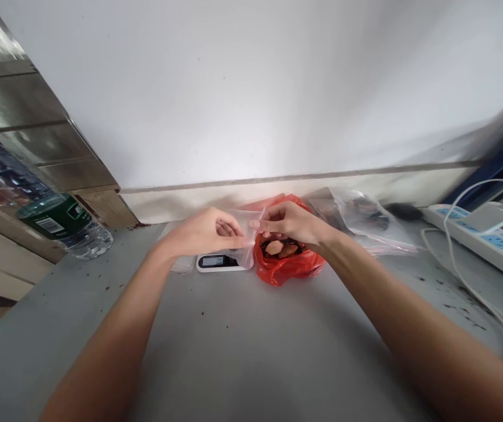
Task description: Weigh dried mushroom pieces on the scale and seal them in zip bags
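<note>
A small clear zip bag (245, 255) hangs between my two hands, over the scale's right part. My left hand (209, 231) pinches its near side between thumb and fingers. With thumb and fingertips, my right hand (288, 224) grips the bag's right upper edge. Below the bag, a white digital scale (205, 269) with a lit display lies on the grey table (216, 346). Just under my right hand is an open red plastic bag (273, 274) holding brown dried pieces (275, 248). Whatever may be inside the clear bag is too small to make out.
Filled clear zip bags (365, 220) lie at the right rear by the white wall (277, 88). A power strip (497, 240) with a white cable (457, 264) sits at far right. A plastic bottle (58, 217) stands at left. Flat clear bags (182, 265) lie left of the scale.
</note>
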Action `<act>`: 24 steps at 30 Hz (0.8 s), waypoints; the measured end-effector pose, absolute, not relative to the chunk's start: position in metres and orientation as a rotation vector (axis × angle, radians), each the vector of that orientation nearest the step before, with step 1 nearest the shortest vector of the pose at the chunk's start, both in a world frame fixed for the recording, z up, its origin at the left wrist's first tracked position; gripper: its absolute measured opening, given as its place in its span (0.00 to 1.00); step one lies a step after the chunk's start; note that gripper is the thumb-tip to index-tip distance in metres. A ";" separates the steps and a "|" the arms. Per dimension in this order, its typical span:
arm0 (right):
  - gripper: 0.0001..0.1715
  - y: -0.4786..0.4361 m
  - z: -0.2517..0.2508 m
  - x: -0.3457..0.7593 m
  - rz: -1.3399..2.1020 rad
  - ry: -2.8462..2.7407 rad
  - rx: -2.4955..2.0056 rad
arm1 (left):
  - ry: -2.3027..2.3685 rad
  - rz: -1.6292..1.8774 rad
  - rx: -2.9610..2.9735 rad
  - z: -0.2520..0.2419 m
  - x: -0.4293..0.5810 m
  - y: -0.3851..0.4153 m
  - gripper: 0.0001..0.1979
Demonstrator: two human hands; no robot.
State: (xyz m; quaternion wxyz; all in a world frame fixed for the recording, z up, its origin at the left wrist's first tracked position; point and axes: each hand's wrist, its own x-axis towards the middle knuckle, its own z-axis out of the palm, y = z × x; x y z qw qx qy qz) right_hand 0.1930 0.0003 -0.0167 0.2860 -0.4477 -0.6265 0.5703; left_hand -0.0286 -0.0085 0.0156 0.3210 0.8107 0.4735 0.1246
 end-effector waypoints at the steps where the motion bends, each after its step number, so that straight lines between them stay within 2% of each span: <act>1: 0.35 -0.001 -0.017 0.192 1.581 -1.645 -1.150 | 1.242 0.326 2.142 0.015 -0.027 -0.009 0.16; 8: 0.36 -0.003 -0.018 0.183 1.622 -1.649 -1.047 | 1.193 0.312 2.129 0.017 -0.027 -0.011 0.14; 14: 0.26 -0.003 -0.015 0.186 1.589 -1.771 -1.049 | 1.256 0.383 2.111 0.017 -0.025 -0.010 0.13; 18: 0.27 0.000 -0.016 0.191 1.559 -1.768 -1.165 | 1.430 0.722 1.956 0.019 -0.031 -0.006 0.09; 20: 0.25 0.001 -0.019 0.190 1.297 -1.738 -1.243 | 1.547 0.882 1.861 0.021 -0.031 -0.007 0.09; 24: 0.13 -0.003 -0.019 0.179 0.563 -1.834 -1.160 | 1.645 0.941 1.830 0.024 -0.018 -0.016 0.10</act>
